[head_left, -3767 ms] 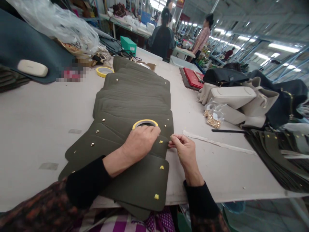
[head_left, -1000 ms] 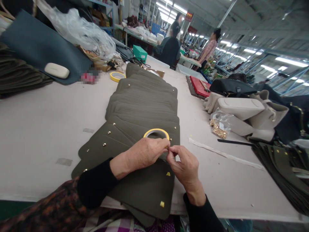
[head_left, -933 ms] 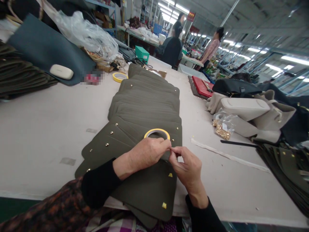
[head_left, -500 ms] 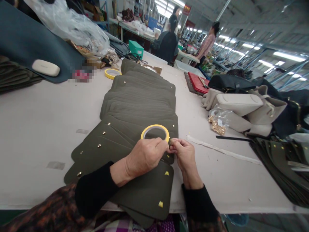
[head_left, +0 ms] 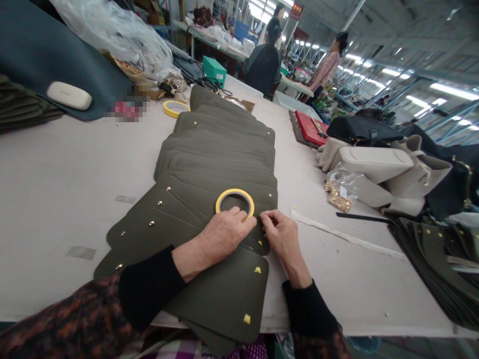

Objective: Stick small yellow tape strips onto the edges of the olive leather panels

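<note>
Left hand flat, fingers released on olive leather panels, yellow tape roll at 12 o'clock; right hand pinched at panel edge, grasp unclear.

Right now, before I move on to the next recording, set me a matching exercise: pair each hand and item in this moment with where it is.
Things:
1. left hand
2. right hand
3. yellow tape roll
4. clear bag of small gold fittings

Places:
A. on the table, beside the beige handbags
B. fingertips at the right edge of the olive panels
C. lying flat on the panels
D. resting on the panels, against the tape roll's lower edge

Pairs: 1-D, 2-B, 3-C, 4-A
</note>
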A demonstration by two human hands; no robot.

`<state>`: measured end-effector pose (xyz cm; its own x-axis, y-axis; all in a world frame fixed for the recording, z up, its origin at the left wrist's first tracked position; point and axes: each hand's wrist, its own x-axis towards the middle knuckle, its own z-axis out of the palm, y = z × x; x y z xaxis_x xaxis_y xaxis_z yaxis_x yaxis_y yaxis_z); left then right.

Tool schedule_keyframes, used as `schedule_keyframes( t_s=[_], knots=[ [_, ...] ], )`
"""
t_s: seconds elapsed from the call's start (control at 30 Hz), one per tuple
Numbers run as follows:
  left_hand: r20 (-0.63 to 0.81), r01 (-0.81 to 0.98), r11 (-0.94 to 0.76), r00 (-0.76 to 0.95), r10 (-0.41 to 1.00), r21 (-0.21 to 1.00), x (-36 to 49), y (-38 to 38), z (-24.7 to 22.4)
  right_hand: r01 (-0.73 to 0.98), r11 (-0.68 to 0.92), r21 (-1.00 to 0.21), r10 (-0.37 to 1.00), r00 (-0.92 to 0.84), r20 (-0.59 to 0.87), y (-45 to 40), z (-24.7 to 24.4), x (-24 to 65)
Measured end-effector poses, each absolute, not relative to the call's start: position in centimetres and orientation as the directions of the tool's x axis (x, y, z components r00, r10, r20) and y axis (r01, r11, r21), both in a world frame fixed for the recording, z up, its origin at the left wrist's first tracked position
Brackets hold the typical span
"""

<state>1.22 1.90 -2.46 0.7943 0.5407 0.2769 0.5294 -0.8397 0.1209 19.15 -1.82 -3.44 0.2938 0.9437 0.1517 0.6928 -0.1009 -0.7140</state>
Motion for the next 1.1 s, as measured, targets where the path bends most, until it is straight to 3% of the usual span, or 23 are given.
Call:
schedule_keyframes(
  t_s=[0.13,0.23,0.33,0.43,0.5,0.57,0.63,0.77,0.97,1.1],
  knots=[
    [0.275,0.538,-0.833,0.788,0.551,0.129,1.2,1.9,-2.5,0.812,-0.043,-0.582,0.922,0.256,0.290,-1.4,-3.6,19.0],
    [0.265,0.541,-0.830,0.787,0.557,0.136,1.3,1.9,-2.4,0.824,-0.055,-0.564,0.915,0.267,0.302,-1.2,-3.8,19.0],
    [0.264,0.550,-0.823,0.780,0.568,0.143,1.3,1.9,-2.4,0.707,-0.129,-0.696,0.922,0.344,0.179,-1.1,-3.9,19.2],
    [0.263,0.556,-0.817,0.774,0.575,0.150,1.3,1.9,-2.4,0.384,-0.210,-0.899,0.904,0.426,-0.029,-1.4,-4.1,20.0],
    [0.259,0.557,-0.816,0.774,0.578,0.154,1.2,1.9,-2.5,0.250,-0.196,-0.948,0.892,0.447,-0.066,-1.8,-4.1,20.6],
    [0.259,0.560,-0.814,0.772,0.580,0.154,1.2,2.0,-2.5,0.285,-0.159,-0.945,0.884,0.467,-0.008,-2.3,-4.1,20.9],
    [0.263,0.561,-0.813,0.770,0.581,0.154,1.2,2.0,-2.6,0.441,-0.105,-0.891,0.879,0.461,0.124,-2.7,-3.8,20.8],
    [0.272,0.559,-0.815,0.769,0.578,0.151,1.2,2.0,-2.5,0.750,0.002,-0.661,0.899,0.288,0.329,-2.6,-3.1,20.0],
    [0.269,0.568,-0.808,0.763,0.588,0.156,1.2,1.9,-2.5,0.799,-0.045,-0.599,0.941,0.236,0.243,-1.4,-3.0,19.6],
    [0.274,0.565,-0.810,0.762,0.586,0.160,1.2,2.0,-2.6,0.593,-0.124,-0.795,0.917,0.376,0.137,-1.4,-3.5,20.2]
  ],
)
